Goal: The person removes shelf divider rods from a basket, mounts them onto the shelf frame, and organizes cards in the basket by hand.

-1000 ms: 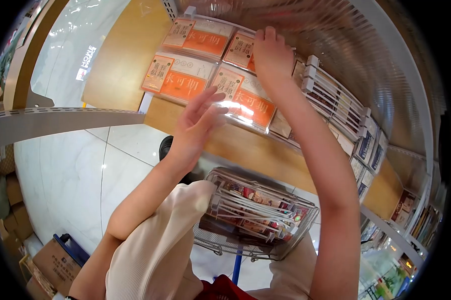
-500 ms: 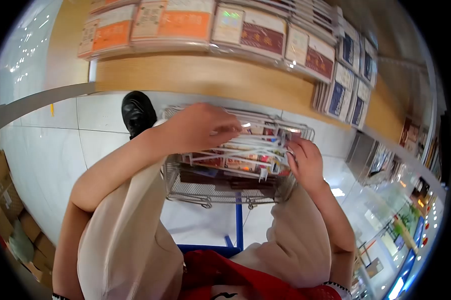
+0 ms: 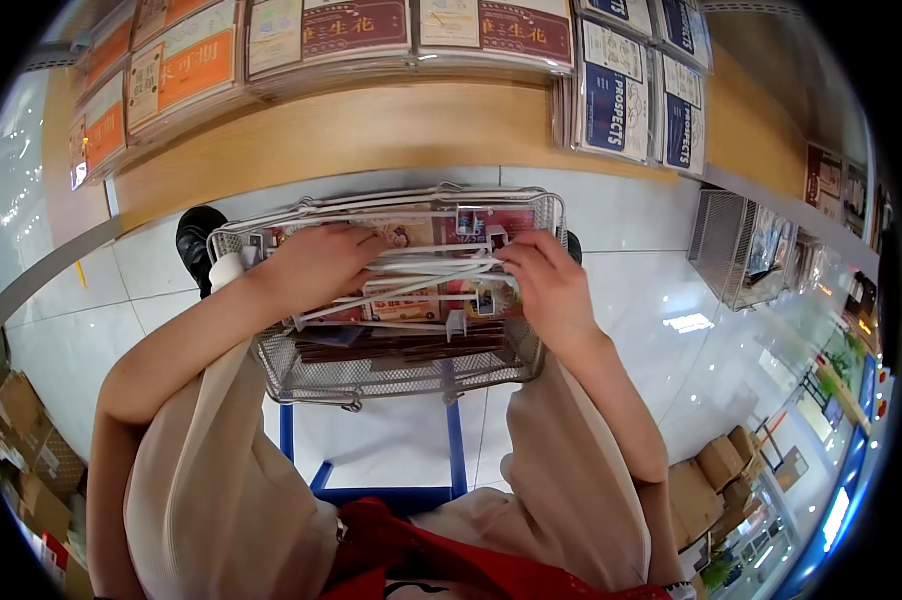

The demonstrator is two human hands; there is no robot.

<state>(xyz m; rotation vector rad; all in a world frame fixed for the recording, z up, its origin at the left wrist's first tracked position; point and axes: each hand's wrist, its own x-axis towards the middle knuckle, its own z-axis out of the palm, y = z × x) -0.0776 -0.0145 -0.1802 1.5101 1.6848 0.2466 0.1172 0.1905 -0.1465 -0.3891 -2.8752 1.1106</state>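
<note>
A wire mesh basket (image 3: 301,385) stands between my knees, with a loose bunch of white display hooks (image 3: 426,268) lying across its contents. My left hand (image 3: 316,265) is over the basket's left half, its fingers curled at the rods of the hooks; the fingertips are partly hidden. At the hooks' right ends, my right hand (image 3: 546,285) pinches a white hook by its small end plate. Under the hooks lie colourful printed packets (image 3: 401,305), and a row of dark red flat items (image 3: 401,345) stands along the near side.
A wooden shelf (image 3: 361,130) beyond the basket carries stacks of orange, maroon and blue "PROSPECTS" packs (image 3: 616,100). Another wire basket (image 3: 726,240) stands at right. Cardboard boxes (image 3: 706,490) lie on the floor, and blue legs (image 3: 456,440) show below the basket.
The view has swung right, so the shelf and basket appear further left. My left hand has come down onto the hooks, and my right fingers have closed at their ends.
</note>
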